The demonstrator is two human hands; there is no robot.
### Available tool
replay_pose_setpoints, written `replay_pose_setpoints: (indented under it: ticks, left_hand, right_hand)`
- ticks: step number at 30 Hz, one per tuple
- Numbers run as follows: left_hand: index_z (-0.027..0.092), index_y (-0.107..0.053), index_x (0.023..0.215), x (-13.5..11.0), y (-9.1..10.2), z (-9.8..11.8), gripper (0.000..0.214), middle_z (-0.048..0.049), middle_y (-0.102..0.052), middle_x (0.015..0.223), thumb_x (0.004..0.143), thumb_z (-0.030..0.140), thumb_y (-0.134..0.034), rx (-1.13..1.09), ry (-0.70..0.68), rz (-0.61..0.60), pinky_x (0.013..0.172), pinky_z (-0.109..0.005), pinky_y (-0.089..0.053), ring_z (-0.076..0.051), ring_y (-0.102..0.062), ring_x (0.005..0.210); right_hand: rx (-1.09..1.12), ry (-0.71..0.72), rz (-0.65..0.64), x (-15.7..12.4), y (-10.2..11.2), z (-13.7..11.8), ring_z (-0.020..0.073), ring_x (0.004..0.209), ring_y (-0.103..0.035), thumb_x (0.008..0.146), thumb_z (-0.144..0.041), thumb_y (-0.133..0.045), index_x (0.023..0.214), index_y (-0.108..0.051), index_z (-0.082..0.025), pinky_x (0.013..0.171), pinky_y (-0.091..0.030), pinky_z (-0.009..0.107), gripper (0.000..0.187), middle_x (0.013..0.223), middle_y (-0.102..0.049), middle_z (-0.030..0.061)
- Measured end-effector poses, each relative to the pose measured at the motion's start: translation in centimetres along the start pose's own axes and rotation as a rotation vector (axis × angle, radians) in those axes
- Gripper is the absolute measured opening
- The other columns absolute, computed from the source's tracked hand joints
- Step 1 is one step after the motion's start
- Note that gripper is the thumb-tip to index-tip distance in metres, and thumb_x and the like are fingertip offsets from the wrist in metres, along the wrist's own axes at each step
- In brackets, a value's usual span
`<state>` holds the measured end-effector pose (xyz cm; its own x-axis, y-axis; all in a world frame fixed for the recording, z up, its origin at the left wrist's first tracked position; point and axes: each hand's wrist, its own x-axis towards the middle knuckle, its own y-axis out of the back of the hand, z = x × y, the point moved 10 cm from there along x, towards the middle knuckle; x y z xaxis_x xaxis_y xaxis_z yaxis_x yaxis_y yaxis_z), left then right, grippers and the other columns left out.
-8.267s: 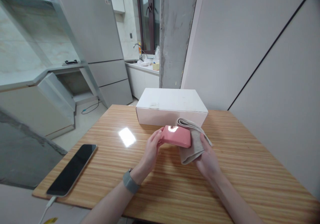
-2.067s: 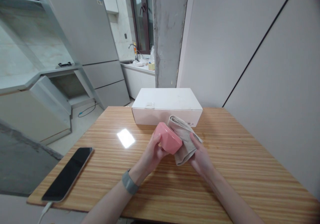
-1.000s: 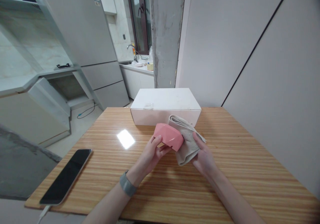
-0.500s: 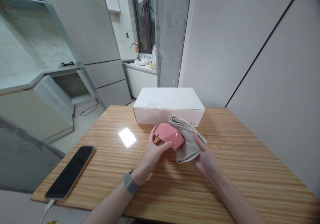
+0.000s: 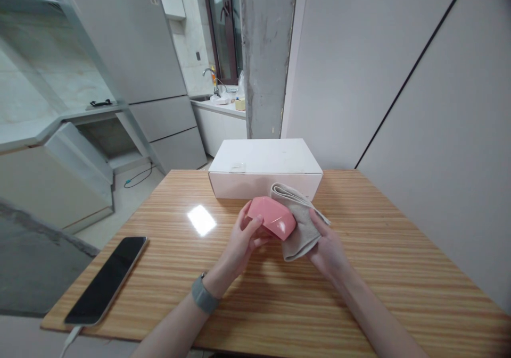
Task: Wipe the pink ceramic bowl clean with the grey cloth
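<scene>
Two grips — L hand clasps pink case, R hand pinches cloth. Slack hold risks a drop.

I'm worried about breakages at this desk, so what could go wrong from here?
The glossy pink faceted object sits in the fingers of the left hand, so it could slip and hit the striped wooden table. The beige folded cloth in the right hand is close to the white cardboard box, which might get nudged. The black smartphone lies near the table's edge, and its white cable could tug it off.
</scene>
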<state>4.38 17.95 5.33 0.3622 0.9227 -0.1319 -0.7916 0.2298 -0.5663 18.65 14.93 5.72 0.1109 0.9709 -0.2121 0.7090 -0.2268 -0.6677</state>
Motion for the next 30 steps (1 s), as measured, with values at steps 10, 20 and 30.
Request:
replay_pose_setpoints:
  ticks: [10,20,30]
  left_hand:
    - [0.020,-0.056,0.121,-0.4,0.6,2.6,0.070,-0.0107,-0.062,0.119,0.059,0.028,-0.086,0.266,-0.238,0.109,0.081,-0.030,-0.054,-0.024,-0.061,0.104]
    - [0.023,-0.048,0.126,-0.5,0.1,2.6,0.079,-0.0092,-0.058,0.123,0.057,0.023,-0.086,0.272,-0.226,0.055,0.082,-0.031,-0.054,-0.022,-0.063,0.099]
    - [0.026,-0.043,0.130,-0.4,-0.4,2.0,0.069,-0.0083,-0.056,0.125,0.071,0.035,-0.078,0.165,-0.126,-0.007,0.075,-0.032,-0.055,-0.019,-0.062,0.092]
  right_hand:
    - [-0.024,-0.033,0.008,-0.4,-0.1,0.6,0.0296,0.122,-0.058,0.070,-0.050,-0.077,0.094,-0.075,-0.023,0.105,-0.046,0.041,0.036,0.099,-0.078,0.0031]
    - [-0.076,0.025,-0.023,-0.9,-0.6,0.1,0.0313,0.130,-0.050,0.068,-0.055,-0.078,0.091,-0.077,-0.025,0.111,-0.039,0.046,0.037,0.110,-0.075,0.0041]
    - [-0.039,0.044,0.028,-0.7,-0.2,0.4,0.0322,0.127,-0.053,0.066,-0.054,-0.079,0.091,-0.078,-0.025,0.111,-0.039,0.047,0.038,0.104,-0.076,0.0037]
